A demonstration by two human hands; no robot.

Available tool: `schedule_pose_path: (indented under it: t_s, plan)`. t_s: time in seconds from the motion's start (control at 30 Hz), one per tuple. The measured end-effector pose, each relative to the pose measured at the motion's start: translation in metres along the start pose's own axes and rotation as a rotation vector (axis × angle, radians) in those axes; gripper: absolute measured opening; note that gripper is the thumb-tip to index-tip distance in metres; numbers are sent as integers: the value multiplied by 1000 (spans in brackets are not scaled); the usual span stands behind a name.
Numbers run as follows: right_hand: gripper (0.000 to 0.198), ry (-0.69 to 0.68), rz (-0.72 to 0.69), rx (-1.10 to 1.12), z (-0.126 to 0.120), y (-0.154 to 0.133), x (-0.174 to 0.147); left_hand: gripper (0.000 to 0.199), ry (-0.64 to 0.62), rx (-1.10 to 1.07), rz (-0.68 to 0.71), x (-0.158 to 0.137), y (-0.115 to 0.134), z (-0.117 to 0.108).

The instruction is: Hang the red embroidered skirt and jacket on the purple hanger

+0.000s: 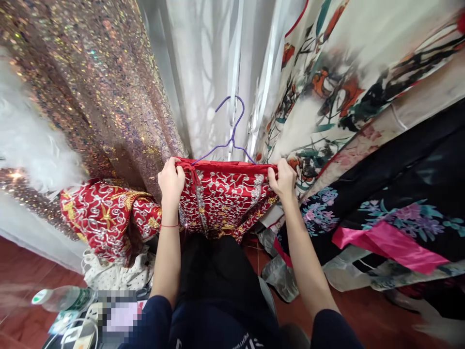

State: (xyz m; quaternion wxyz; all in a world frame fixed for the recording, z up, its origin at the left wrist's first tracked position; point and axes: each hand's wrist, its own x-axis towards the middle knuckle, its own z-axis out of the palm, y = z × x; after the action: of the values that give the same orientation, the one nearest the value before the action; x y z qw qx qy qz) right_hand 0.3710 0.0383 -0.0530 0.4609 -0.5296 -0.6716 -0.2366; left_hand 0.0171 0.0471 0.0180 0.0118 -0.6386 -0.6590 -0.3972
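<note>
A red embroidered skirt (225, 196) with silver and gold patterning is stretched between my two hands. My left hand (171, 182) pinches one end of its plain red waistband, beside a small red tie. The other end is gripped by my right hand (283, 178). A purple wire hanger (232, 140) stands upright behind the waistband, its hook at the top and its lower part hidden by the cloth. Whether the skirt is fastened to the hanger I cannot tell.
Another red embroidered garment (96, 213) lies at the left. A sequined cloth (90, 87) hangs behind it. White curtains (203, 58) hang ahead, with a painted-pattern garment (327, 92) and a black floral garment (410, 189) at the right. A plastic bottle (63, 298) lies lower left.
</note>
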Motion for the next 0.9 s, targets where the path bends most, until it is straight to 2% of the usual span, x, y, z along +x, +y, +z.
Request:
schedule_pose_path:
  t_s: [0.13, 0.3, 0.4, 0.53, 0.6, 0.73, 0.83, 0.9]
  plan:
    - [26, -23, 30, 168, -20, -12, -1, 38, -1, -37, -2, -3, -2, 0]
    - [18, -56, 46, 364, -44, -19, 9, 38, 34, -60, -84, -1, -2, 2]
    - [16, -36, 22, 377, -57, -27, 15, 36, 66, -55, -107, -2, -1, -3]
    - [14, 125, 43, 319, -64, -42, 16, 37, 172, -89, -108, -1, 0, -11]
    - [13, 101, 47, 314, -64, -46, 13, 38, 134, -69, -104, 0, 0, -13]
    - [15, 31, 93, 274, -65, -42, 6, 34, -23, -106, 28, -1, -5, -11]
    - [16, 105, 150, 203, -66, -47, 7, 36, 16, -234, 143, -8, -12, -9]
    - [16, 169, 174, 162, -66, -61, 12, 39, 76, -327, 158, -15, -15, -8]
